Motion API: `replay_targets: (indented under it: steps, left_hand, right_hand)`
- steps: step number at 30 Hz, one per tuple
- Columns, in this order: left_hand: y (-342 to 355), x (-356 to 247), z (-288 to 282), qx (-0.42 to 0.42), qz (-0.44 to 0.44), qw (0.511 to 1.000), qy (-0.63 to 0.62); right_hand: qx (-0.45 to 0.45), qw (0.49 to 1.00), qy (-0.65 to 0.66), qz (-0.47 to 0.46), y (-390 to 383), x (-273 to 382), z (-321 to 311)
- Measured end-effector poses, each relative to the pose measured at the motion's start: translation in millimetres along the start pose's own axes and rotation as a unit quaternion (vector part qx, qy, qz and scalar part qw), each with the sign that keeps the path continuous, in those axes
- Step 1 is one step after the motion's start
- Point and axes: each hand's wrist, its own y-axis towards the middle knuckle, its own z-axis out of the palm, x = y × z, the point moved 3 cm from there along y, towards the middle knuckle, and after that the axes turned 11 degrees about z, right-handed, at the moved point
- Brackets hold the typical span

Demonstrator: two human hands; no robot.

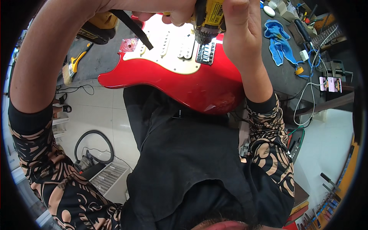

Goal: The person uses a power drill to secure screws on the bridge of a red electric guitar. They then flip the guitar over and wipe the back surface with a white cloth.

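Note:
My left hand [153, 7] wraps round the handle of a yellow and black cordless drill [210, 17]. The drill lies sideways above the guitar, its battery to the left and a black strap dangling from it. Its dark chuck points down toward the metal bridge [206, 53]. Close beside the drill's head is my right hand [242, 34]; its thumb shows, but the other fingers are cut off at the top edge. Beneath both hands lies a red electric guitar body [168, 78] with a white pickguard [153, 53] and several pickups.
A yellow-handled paintbrush [74, 65] lies at the left of the dark workbench [94, 63]. On the right are a blue cloth [276, 42], tangled cables [312, 80] and a lit phone [330, 84]. A black hose [109, 140] loops on the tiled floor [119, 111].

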Motion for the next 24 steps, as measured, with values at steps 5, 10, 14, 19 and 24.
replay_targets:
  steps: [5,10,14,19,24]
  left_hand:
    - [-11.7,18.2,-8.9,-0.025,-0.003,0.999,-0.023]
    - [-22.8,34.9,-15.3,-0.048,-0.007,0.998,-0.045]
    - [-29.6,46.6,-22.4,-0.072,-0.008,0.996,-0.060]
    - [-45.1,58.4,-52.2,-0.133,-0.007,0.990,-0.057]
    - [-51.5,61.6,-92.7,-0.188,-0.001,0.981,-0.050]
  right_hand:
    - [0.001,1.000,0.001,-0.002,-0.4,-1.4,-0.5]
    - [0.004,1.000,0.009,-0.007,-0.5,-2.1,-0.1]
    - [-0.007,0.998,0.032,0.047,-2.0,9.6,5.1]
    - [-0.047,0.995,0.056,0.061,11.6,13.1,1.3]
    - [-0.043,0.971,-0.177,0.155,59.8,-30.5,-65.6]
